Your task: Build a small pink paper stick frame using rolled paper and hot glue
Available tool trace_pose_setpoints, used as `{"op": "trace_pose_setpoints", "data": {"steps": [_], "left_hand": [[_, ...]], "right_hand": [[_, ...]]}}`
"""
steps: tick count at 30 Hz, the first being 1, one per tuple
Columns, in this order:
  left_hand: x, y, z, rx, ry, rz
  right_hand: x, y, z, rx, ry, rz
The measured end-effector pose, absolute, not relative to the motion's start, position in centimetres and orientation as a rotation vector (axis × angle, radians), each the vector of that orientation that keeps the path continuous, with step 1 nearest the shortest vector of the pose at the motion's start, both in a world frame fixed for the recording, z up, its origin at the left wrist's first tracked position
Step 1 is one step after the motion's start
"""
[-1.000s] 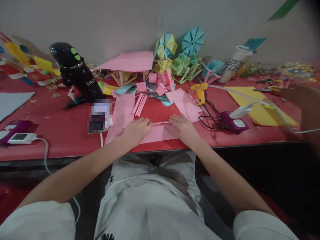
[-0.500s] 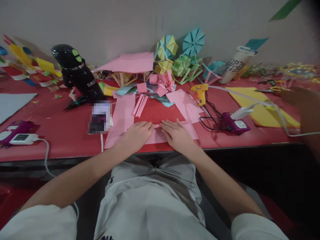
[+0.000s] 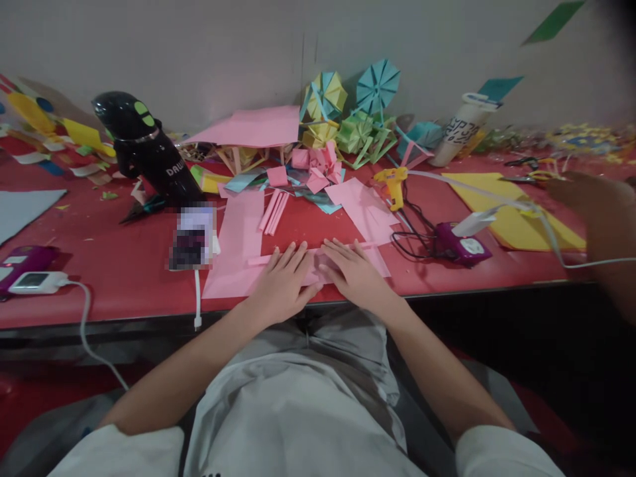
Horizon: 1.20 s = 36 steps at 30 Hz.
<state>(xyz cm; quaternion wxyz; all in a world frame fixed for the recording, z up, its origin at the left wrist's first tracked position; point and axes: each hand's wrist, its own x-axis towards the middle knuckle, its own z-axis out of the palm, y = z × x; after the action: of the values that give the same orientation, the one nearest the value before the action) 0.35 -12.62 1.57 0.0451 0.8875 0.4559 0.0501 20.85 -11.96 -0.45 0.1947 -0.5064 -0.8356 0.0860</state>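
My left hand [image 3: 281, 286] lies flat with its fingers spread, palm down on a pink sheet of paper. Beside it, my right hand [image 3: 358, 275] also rests palm down with the fingers stretched out. Under both hands runs a thin pink paper roll [image 3: 257, 260] along the sheet's far side; its middle is hidden by my fingers. Several finished-looking pink paper tubes [image 3: 274, 213] lie just beyond my left hand. A flat pink sheet [image 3: 242, 228] is to the left, and more pink paper [image 3: 364, 209] lies beyond my right hand.
Left stand a black bottle [image 3: 156, 156] and a phone [image 3: 193, 237] with a cable. A yellow glue gun [image 3: 392, 185], purple power adapter [image 3: 462, 242] and yellow paper [image 3: 527, 225] are to the right. Folded paper umbrellas [image 3: 378, 87] stand behind. Another person's arm [image 3: 603, 225] reaches in at right.
My left hand has slid nearer to me and spread its fingers, uncovering the roll's left end. My right hand stays in much the same place. The view has shifted slightly.
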Motion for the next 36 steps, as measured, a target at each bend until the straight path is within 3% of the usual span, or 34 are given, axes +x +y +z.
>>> {"op": "trace_pose_setpoints", "data": {"steps": [36], "left_hand": [[-3.3, -11.3, 1.3, 2.692, 1.348, 0.085]], "right_hand": [[22.6, -13.1, 0.1, -1.576, -2.327, 0.197]]}}
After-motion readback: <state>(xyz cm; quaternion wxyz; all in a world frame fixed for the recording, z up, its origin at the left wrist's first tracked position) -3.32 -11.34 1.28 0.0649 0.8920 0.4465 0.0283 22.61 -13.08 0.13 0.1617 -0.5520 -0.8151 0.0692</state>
